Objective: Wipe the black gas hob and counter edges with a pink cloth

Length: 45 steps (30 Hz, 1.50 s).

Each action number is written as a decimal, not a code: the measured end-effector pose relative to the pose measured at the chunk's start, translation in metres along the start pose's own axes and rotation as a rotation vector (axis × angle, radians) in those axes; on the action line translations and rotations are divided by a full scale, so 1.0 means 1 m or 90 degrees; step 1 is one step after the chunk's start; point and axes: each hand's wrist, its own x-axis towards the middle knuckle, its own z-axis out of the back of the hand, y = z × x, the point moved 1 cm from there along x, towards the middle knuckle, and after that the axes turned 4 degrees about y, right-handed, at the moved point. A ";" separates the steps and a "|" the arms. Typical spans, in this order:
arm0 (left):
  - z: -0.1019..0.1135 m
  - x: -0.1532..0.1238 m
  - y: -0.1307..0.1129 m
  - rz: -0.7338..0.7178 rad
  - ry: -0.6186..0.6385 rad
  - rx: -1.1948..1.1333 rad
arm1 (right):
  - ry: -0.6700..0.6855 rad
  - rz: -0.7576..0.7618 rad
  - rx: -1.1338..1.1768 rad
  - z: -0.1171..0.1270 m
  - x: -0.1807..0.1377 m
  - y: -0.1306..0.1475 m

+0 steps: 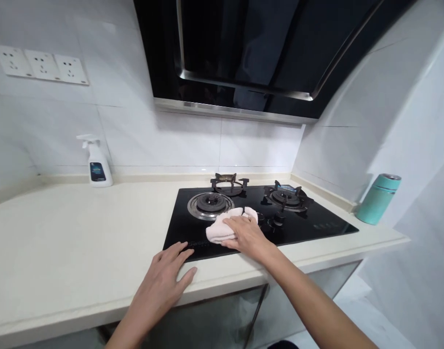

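Observation:
My right hand [245, 233] lies palm down on a pale pink cloth [222, 229], pressing it against the black glass gas hob [316, 228] just in front of the left burner [210, 203]. Its fingers curl over the cloth. My left hand [163, 281] rests flat on the cream countertop [69, 242] near the front edge, fingers spread, with the fingertips touching the hob's front left corner. It holds nothing.
A loose pan support [229, 183] sits behind the left burner; the right burner [287, 196] keeps its own. A white spray bottle [97, 162] stands by the back wall, a teal flask [378, 198] at the right. A black hood [251, 53] hangs overhead. Wall sockets [41, 64] are upper left.

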 end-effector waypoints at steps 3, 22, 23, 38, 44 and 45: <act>0.000 0.001 0.002 -0.005 0.010 0.003 | 0.029 -0.058 -0.079 0.008 -0.003 0.000; -0.002 -0.003 0.000 -0.023 -0.014 -0.015 | -0.055 -0.330 -0.077 0.036 -0.120 -0.138; -0.001 -0.003 0.000 -0.024 -0.013 -0.015 | -0.064 -0.354 -0.057 0.037 -0.122 -0.145; -0.004 0.002 0.011 -0.023 0.008 0.005 | -0.075 -0.208 -0.024 0.026 -0.123 -0.070; -0.002 0.004 0.010 -0.016 0.014 0.009 | -0.121 -0.551 -0.095 0.049 -0.171 -0.181; -0.002 0.004 0.009 -0.014 0.015 0.007 | -0.127 -0.606 -0.098 0.054 -0.179 -0.198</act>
